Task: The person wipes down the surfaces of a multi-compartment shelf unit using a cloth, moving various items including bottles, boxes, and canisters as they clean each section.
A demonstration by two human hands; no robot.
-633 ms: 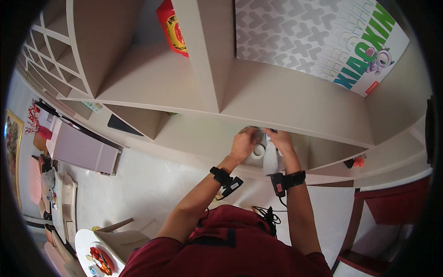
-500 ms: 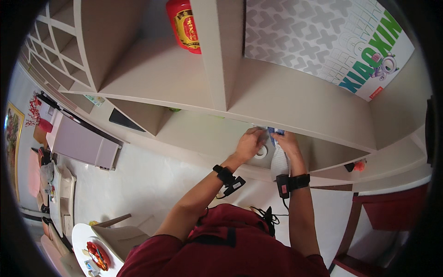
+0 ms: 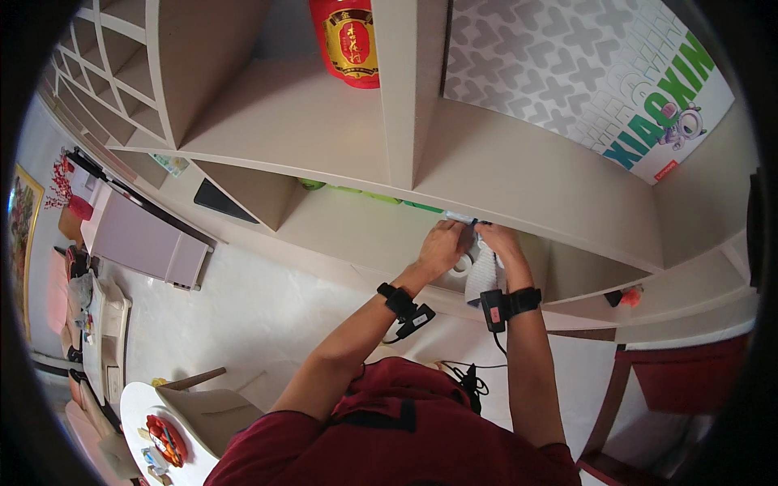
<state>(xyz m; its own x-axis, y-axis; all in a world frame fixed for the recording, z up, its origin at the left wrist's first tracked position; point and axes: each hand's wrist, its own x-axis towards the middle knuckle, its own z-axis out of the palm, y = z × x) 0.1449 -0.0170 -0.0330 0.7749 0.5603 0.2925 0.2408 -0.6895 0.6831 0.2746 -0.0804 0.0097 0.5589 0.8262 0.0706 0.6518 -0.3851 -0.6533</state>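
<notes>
My left hand (image 3: 442, 246) reaches into the lower shelf compartment with its fingers bent inward; what they grip, if anything, is hidden. Close beside it, my right hand (image 3: 501, 241) is closed on the upper end of a white textured cloth or paper sheet (image 3: 483, 275), which hangs down toward the shelf's front edge. A white ring, like a roll of tape (image 3: 462, 266), lies just below my left fingers. Beyond the fingertips a small blue-and-white item (image 3: 460, 217) partly shows. Both wrists wear black straps with small boxes.
Above my hands runs the upper shelf board (image 3: 519, 206), bearing a red jar (image 3: 350, 44) and a large printed box (image 3: 567, 77). Green items (image 3: 365, 194) lie at the back of the lower shelf. A dark flat device (image 3: 223, 202) rests further left. A round white table (image 3: 134, 405) stands lower left.
The view has shifted, showing more green items at the back. My hands have moved slightly left along the shelf, and the white textured sheet has swung left. Less of the blue-and-white item shows between my hands.
</notes>
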